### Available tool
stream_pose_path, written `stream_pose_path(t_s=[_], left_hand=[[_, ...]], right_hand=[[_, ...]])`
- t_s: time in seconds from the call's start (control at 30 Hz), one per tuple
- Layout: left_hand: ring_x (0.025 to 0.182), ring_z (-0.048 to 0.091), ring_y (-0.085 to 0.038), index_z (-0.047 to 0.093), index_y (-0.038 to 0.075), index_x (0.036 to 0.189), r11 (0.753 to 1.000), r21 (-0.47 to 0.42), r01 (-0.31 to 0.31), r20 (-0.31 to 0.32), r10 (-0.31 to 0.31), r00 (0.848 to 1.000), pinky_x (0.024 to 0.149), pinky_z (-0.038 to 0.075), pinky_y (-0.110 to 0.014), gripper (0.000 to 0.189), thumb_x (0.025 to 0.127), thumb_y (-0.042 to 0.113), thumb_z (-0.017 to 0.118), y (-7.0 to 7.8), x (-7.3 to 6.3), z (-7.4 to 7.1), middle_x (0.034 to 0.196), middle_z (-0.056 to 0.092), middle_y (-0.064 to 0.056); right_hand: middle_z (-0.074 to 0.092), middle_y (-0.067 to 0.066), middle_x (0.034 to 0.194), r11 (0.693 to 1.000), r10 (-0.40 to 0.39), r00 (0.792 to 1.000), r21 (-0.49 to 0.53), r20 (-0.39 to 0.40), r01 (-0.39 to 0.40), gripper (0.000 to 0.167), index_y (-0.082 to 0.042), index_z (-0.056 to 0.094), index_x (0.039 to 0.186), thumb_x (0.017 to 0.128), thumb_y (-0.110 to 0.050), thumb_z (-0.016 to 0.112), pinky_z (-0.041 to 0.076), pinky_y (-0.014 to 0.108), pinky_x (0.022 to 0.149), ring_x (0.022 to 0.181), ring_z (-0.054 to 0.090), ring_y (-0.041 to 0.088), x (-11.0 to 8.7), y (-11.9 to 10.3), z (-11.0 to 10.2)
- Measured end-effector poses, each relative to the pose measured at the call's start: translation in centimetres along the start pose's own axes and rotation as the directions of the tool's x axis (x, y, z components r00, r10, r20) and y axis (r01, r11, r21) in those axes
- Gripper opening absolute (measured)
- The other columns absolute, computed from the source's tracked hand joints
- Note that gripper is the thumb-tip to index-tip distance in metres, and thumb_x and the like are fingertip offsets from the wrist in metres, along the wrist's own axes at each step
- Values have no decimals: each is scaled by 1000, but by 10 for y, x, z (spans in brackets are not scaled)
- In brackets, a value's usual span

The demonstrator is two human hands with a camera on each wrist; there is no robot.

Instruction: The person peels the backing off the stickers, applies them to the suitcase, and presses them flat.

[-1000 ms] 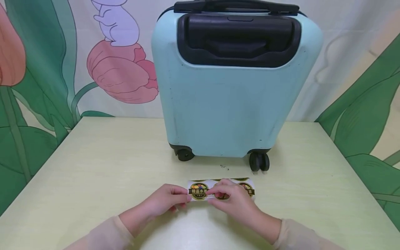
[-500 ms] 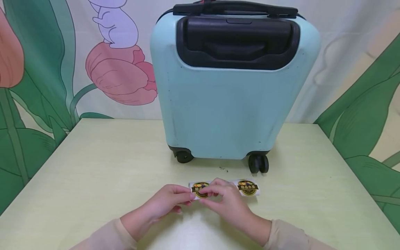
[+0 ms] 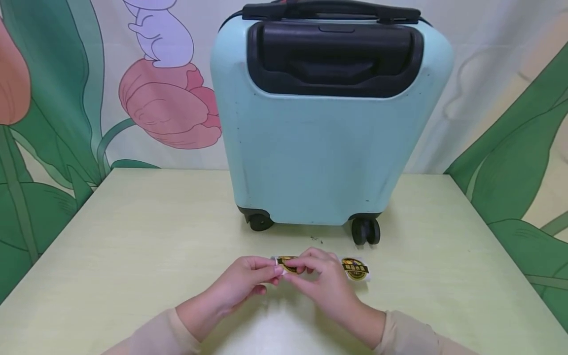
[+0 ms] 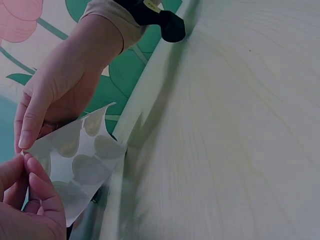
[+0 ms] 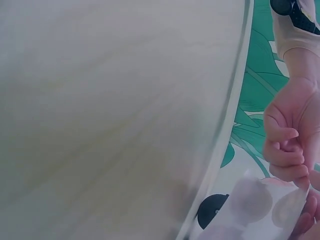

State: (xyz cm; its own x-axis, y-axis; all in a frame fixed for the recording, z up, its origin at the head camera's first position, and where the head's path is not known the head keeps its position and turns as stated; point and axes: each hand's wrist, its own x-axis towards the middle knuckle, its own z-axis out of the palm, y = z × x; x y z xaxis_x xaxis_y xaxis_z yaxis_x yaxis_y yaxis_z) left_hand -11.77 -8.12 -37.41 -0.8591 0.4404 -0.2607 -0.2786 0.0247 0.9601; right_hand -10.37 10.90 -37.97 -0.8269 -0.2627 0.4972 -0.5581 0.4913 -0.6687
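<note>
Between my two hands is a white sheet of round black-and-gold stickers [image 3: 355, 269], held up close over the table in front of the suitcase. My left hand [image 3: 243, 282] pinches its left end with thumb and fingers. The thumb and forefinger of my right hand [image 3: 327, 282] pinch the sheet's near edge close to the left fingertips, and this hand covers its middle. Seen from below in the left wrist view, the sheet's pale back [image 4: 90, 167] shows several round outlines. In the right wrist view part of the sheet [image 5: 250, 205] hangs under the left hand [image 5: 290, 135].
A light blue suitcase [image 3: 319, 158] with a black handle recess stands upright on the table [image 3: 133, 246], its black wheels [image 3: 366, 231] just behind the hands. A curtain printed with flowers and a rabbit [image 3: 170, 108] hangs behind the table.
Both hands have come closer together, the left moving slightly right. The sheet has shifted right and tilted, so less of its printed face shows between the hands.
</note>
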Motion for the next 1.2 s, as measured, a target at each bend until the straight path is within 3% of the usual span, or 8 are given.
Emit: stream_pose_path(t_s=[0.33,0.6,1.0,1.2], left_hand=[[75,53,-14,69,-4,92,998,4,-57,-35,57,998,63,42,-23,21,88,16,64,5,2,8,76,62,1],[77,52,-17,69,-4,89,996,26,-80,-49,81,996,64,43,-24,20,88,16,64,5,2,10,74,62,2],[77,52,-15,66,-9,93,995,42,-92,-51,94,994,66,43,-25,24,86,14,65,3,0,13,74,63,3],[77,52,-17,67,-8,95,988,111,-109,-50,115,992,64,43,-25,23,86,13,65,4,-1,14,76,62,2]], right_hand=[[61,-12,75,993,30,999,112,-19,-28,18,-11,75,88,72,-9,80,45,24,63,67,52,9,2,-5,-6],[58,-12,73,982,100,995,161,8,-100,18,-10,75,88,71,-8,80,45,23,64,69,52,10,3,-6,-7],[50,-14,69,988,100,995,115,-8,-99,18,-16,75,88,71,-15,81,37,26,68,68,47,10,-1,-6,-6],[51,-15,68,994,53,998,98,-18,-51,17,-15,75,87,71,-14,81,36,27,69,66,47,8,-2,-4,-7]])
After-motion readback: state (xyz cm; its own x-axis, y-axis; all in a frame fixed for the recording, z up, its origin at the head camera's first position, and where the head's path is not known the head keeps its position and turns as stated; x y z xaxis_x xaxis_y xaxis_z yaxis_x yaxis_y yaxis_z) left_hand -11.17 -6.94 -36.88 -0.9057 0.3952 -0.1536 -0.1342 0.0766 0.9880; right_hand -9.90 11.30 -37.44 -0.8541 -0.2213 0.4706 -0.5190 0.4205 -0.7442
